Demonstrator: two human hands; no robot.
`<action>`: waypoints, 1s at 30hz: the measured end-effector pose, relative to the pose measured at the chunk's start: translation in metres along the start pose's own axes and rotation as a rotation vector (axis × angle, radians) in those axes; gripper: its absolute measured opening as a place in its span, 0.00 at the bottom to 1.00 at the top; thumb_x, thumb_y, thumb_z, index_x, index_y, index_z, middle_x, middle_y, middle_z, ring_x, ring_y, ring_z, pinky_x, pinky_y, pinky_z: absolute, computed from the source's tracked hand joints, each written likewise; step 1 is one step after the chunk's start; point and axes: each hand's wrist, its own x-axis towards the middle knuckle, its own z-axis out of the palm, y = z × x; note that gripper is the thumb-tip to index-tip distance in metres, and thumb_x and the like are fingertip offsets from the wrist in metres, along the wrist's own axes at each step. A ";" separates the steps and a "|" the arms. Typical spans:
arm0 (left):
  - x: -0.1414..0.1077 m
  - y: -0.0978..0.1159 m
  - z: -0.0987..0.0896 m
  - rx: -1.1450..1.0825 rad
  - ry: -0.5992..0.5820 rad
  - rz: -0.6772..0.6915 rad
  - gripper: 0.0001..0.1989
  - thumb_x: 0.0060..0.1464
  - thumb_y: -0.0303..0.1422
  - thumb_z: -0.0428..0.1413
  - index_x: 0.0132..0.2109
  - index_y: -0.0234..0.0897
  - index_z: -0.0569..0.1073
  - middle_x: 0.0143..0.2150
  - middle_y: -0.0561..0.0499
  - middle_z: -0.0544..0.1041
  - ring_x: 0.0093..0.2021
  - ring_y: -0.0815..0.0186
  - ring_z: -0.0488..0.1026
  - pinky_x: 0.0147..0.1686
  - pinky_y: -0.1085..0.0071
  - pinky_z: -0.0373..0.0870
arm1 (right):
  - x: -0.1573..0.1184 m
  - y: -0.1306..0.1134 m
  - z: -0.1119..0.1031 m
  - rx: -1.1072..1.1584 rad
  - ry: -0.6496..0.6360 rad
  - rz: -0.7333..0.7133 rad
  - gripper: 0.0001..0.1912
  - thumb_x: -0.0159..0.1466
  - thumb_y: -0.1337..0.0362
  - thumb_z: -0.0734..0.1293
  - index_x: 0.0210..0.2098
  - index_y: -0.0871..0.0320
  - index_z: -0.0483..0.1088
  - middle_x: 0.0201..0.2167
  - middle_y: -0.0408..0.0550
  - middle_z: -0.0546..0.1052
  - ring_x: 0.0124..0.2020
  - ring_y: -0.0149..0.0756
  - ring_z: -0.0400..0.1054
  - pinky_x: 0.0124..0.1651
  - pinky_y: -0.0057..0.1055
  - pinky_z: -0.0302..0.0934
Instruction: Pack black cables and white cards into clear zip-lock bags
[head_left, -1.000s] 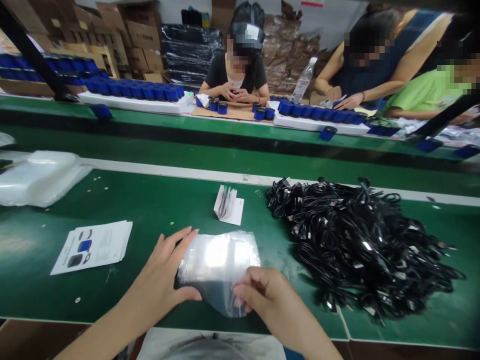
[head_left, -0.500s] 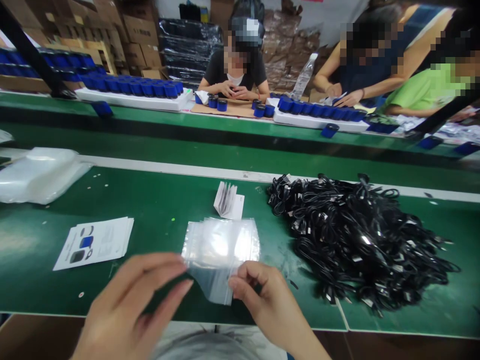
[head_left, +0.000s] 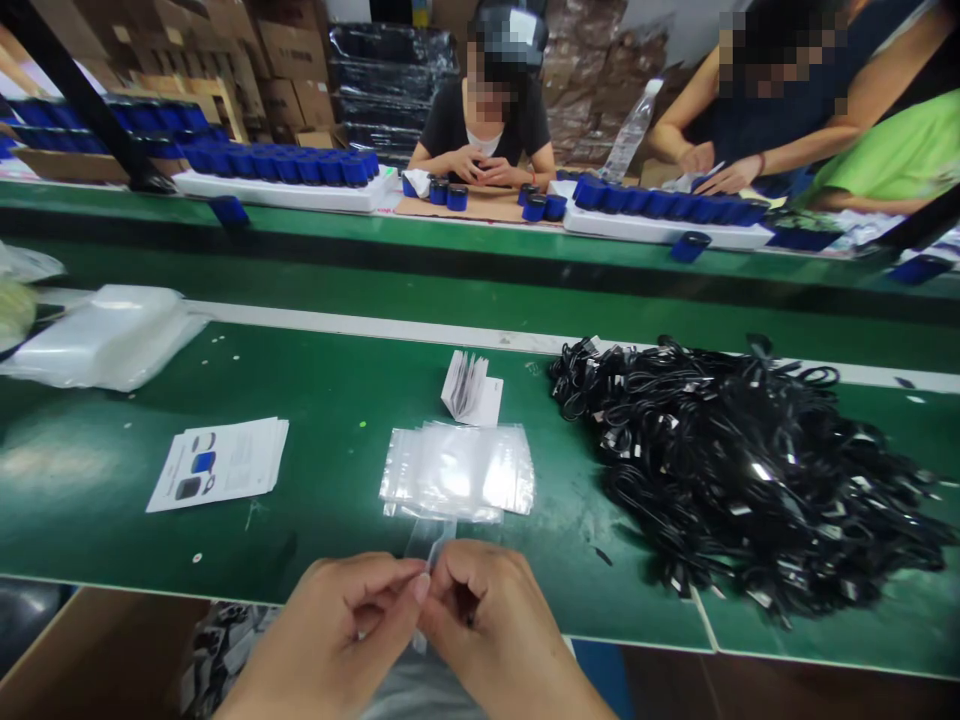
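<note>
My left hand point(head_left: 360, 610) and my right hand point(head_left: 487, 610) meet at the table's front edge, fingertips pinched together on a clear plastic bag point(head_left: 431, 540). Most of this bag is hidden behind my fingers. Just beyond it lies a fanned stack of clear zip bags point(head_left: 457, 470). Behind the stack, a small folded leaflet point(head_left: 465, 388) stands partly opened on a white sheet. Printed leaflets point(head_left: 221, 465) showing pictures of a blue device lie to the left. On the right spreads a large heap of bundled black cables point(head_left: 735, 470) with metal plugs.
A bundle of plastic bags point(head_left: 112, 335) lies at the left. Across the green bench point(head_left: 322, 390), blue round containers point(head_left: 285, 165) stand in white trays near a plastic bottle point(head_left: 634, 130). Several people sit there, one person point(head_left: 484, 130) facing me. A cardboard box point(head_left: 112, 640) sits below the front edge.
My right hand has drawn one bag off the stack toward me. My left hand, open before, has come in and closed on that bag. The view has shifted slightly.
</note>
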 end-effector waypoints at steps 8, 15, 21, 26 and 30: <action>0.003 0.001 -0.008 0.135 -0.103 0.016 0.20 0.59 0.41 0.45 0.24 0.36 0.70 0.21 0.56 0.62 0.23 0.69 0.60 0.22 0.76 0.56 | -0.006 0.002 -0.005 0.066 -0.072 0.066 0.08 0.58 0.70 0.66 0.23 0.57 0.67 0.21 0.37 0.69 0.24 0.26 0.62 0.28 0.21 0.52; -0.002 0.005 -0.008 0.074 -0.103 0.021 0.18 0.59 0.41 0.47 0.29 0.38 0.75 0.25 0.53 0.72 0.26 0.67 0.67 0.25 0.75 0.60 | -0.009 -0.004 -0.015 0.139 -0.180 0.071 0.12 0.64 0.70 0.59 0.27 0.58 0.70 0.25 0.42 0.75 0.28 0.29 0.68 0.31 0.22 0.57; -0.004 0.004 -0.009 0.163 -0.140 0.061 0.20 0.60 0.42 0.45 0.29 0.38 0.75 0.24 0.53 0.72 0.25 0.68 0.68 0.25 0.75 0.62 | -0.008 -0.002 -0.015 0.203 -0.205 0.074 0.13 0.64 0.69 0.58 0.27 0.59 0.71 0.26 0.43 0.76 0.29 0.30 0.70 0.32 0.22 0.59; -0.006 0.004 -0.006 0.153 -0.137 0.063 0.17 0.59 0.41 0.47 0.32 0.39 0.77 0.27 0.53 0.75 0.27 0.67 0.73 0.25 0.79 0.66 | -0.009 -0.001 -0.013 0.140 -0.180 0.062 0.12 0.62 0.72 0.59 0.26 0.59 0.71 0.22 0.41 0.74 0.25 0.28 0.67 0.25 0.21 0.54; -0.006 -0.001 -0.004 0.419 0.047 0.226 0.13 0.56 0.34 0.48 0.27 0.38 0.72 0.22 0.55 0.73 0.20 0.70 0.70 0.19 0.79 0.63 | -0.011 -0.005 -0.010 -0.023 -0.086 0.017 0.10 0.56 0.75 0.60 0.22 0.59 0.68 0.20 0.40 0.71 0.23 0.28 0.65 0.25 0.22 0.54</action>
